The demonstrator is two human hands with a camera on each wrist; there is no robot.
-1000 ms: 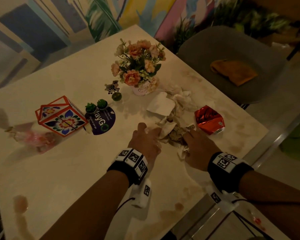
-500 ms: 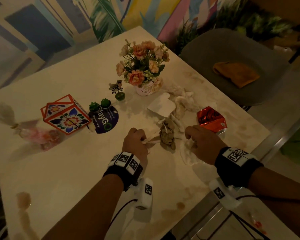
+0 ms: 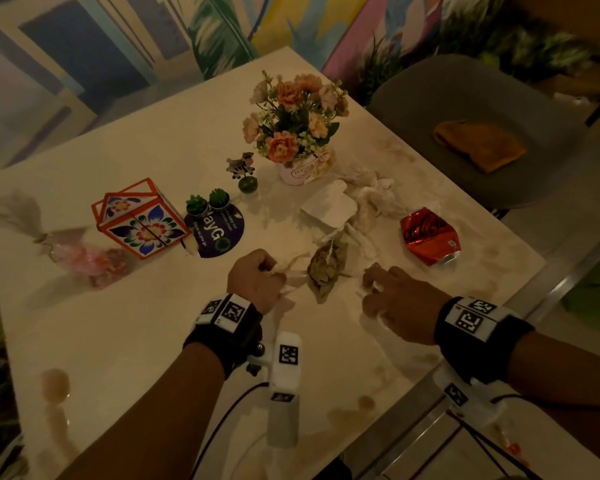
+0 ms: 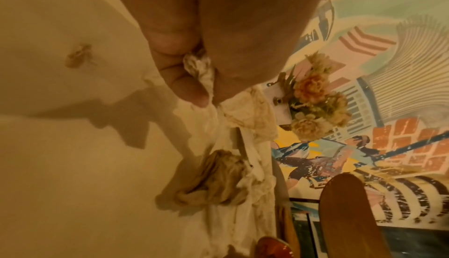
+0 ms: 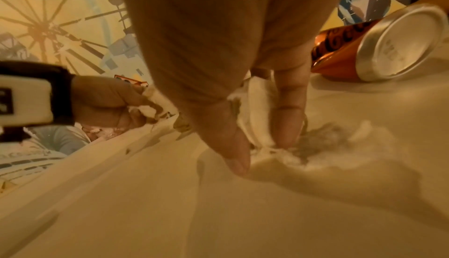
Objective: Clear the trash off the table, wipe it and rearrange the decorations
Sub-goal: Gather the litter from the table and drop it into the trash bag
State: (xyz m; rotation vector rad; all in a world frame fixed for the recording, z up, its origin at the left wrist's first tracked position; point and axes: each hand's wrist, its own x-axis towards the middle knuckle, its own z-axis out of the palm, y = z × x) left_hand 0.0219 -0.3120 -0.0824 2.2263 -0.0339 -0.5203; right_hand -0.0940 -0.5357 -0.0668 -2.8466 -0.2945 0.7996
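Tissue is bunching inside my left hand, just below the middle of the head view, fingers curled tight around it. My right hand, lower right of centre, is pinching another soft white scrap against the table. A moment ago both hands were buried together in one pile; now they are sitting apart, each with its own wad, so the gathering is under way but much trash is still waiting.

Between them the brown crumpled napkin is lying loose. Beyond it, toward the middle, white tissues are trailing up to the flower pot, and the crushed red can is lying at centre right.

The left wrist view is showing the wad squeezed between thumb and fingers, which my knuckles are hiding from the head camera. The right wrist view is showing my fingertips pressing down, and the can's silver base.
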